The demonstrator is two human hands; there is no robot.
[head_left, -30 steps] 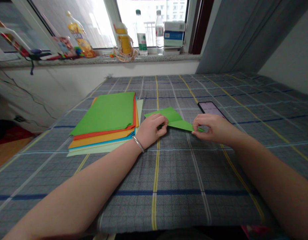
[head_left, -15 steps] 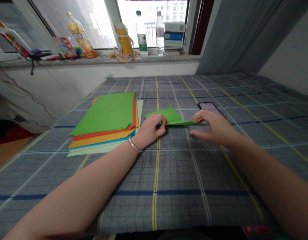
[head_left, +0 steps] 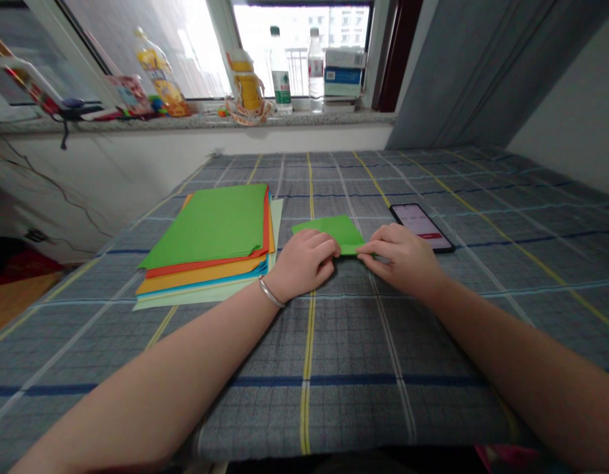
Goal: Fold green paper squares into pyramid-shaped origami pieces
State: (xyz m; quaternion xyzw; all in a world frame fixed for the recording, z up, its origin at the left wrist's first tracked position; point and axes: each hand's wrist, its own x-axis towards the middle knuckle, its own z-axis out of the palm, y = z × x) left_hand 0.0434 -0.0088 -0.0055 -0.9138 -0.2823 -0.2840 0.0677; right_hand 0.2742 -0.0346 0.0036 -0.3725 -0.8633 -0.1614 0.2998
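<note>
mid-desk [head_left: 353,395], btwn both hands: green paper [head_left: 336,227], flat or nearly so, just beyond the fingers, away from the person. looks longer l-r than front-back, but l. end part hidden, so approx. key relation, i'd judge: near edge, running l-r btwn the hands. r. hand [head_left: 400,257] at near r. corner, thumb + forefinger pinched on it. l. hand [head_left: 307,260] over near l. part, fingers curled, touching; pinch or press, can't tell. both hands equally near. paper stack [head_left: 210,224] to l., phone [head_left: 423,227] to r.
</note>
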